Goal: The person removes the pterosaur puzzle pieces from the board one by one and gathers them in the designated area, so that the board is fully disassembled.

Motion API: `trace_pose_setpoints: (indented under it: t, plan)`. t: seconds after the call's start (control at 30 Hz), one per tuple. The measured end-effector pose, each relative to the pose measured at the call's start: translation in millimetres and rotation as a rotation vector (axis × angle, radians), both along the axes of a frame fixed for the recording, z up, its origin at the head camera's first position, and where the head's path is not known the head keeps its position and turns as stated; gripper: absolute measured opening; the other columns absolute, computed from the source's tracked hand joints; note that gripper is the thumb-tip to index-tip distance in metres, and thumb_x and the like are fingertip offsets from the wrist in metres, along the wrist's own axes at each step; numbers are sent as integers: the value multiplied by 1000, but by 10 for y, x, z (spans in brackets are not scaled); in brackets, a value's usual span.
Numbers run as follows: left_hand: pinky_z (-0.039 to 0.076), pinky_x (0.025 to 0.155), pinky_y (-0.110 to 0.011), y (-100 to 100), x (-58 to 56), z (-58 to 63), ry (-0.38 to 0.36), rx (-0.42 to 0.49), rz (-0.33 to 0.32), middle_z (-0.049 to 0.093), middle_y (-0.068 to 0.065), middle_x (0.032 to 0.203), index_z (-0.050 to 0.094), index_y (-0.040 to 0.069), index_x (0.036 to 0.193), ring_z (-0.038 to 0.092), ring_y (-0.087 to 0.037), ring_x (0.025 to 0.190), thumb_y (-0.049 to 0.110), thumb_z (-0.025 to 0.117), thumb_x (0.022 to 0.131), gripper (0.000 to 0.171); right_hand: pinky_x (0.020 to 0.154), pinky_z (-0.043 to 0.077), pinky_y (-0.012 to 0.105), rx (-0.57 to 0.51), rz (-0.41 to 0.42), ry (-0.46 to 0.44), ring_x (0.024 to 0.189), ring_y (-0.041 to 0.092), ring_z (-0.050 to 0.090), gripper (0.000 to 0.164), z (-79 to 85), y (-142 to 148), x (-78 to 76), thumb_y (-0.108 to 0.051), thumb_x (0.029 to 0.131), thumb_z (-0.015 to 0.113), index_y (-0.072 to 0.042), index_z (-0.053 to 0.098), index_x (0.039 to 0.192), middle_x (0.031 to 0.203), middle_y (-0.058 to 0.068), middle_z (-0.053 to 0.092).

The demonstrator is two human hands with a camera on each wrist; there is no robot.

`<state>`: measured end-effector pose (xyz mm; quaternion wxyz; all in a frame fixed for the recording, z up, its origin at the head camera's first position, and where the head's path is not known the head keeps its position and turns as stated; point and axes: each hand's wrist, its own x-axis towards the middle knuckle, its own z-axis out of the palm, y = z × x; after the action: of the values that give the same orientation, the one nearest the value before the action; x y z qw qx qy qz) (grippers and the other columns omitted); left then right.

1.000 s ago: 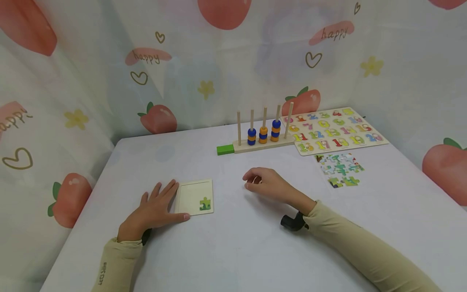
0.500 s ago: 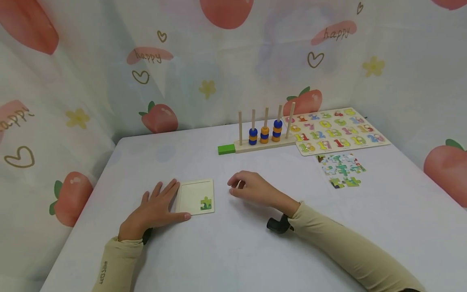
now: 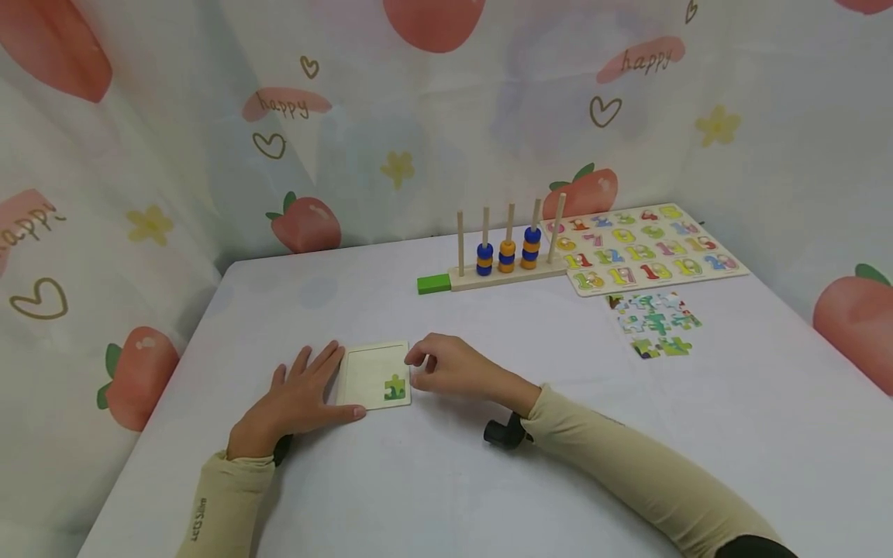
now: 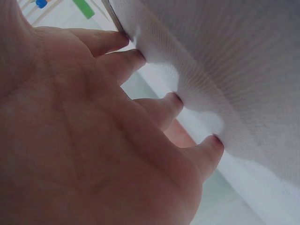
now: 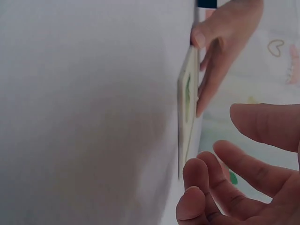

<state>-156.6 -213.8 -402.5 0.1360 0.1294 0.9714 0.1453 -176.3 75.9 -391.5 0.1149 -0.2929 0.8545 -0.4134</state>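
Note:
A small square puzzle tray (image 3: pixel 366 370) lies flat on the white table, with one green puzzle piece (image 3: pixel 395 387) in its near right corner. My left hand (image 3: pixel 296 407) rests at the tray's left side, fingers spread, with the thumb at the near edge and the forefinger by the far left corner. In the left wrist view, the fingertips (image 4: pixel 174 99) touch the tablecloth. At the tray's right edge hovers my right hand (image 3: pixel 453 366), fingers loosely bent. The right wrist view shows its thumb (image 5: pixel 262 123) apart from the fingers and nothing between them.
Loose puzzle pieces (image 3: pixel 654 324) lie in a group at the right. Behind them is a number board (image 3: pixel 649 249). A peg abacus (image 3: pixel 505 279) with blue and orange beads and a green end block (image 3: pixel 434 284) stands at the back. A patterned curtain (image 3: pixel 446 124) surrounds the table.
My right hand has moved left across the table to the tray's right edge. The left hand, the tray and its green piece have stayed in place.

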Motion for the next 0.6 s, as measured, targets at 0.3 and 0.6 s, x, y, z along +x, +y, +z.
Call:
trace_pose_setpoints:
  t: [0.3, 0.6]
  plan:
    - [8, 117, -81, 2, 11, 15, 10, 0, -19, 20, -19, 176, 26, 2, 169, 9, -57, 158, 68, 77, 87, 117, 82, 52, 26, 47, 100, 46, 91, 15, 60, 29, -22, -208, 12, -1, 94, 74, 5, 74, 122, 109, 8, 67]
    - [8, 116, -82, -20, 13, 16, 22, 18, -31, 21, -19, 176, 26, 1, 169, 9, -57, 158, 67, 77, 88, 116, 83, 49, 29, 198, 108, 66, 95, 17, 53, 23, -35, -367, -48, -2, 94, 77, 1, 74, 117, 105, 5, 60]
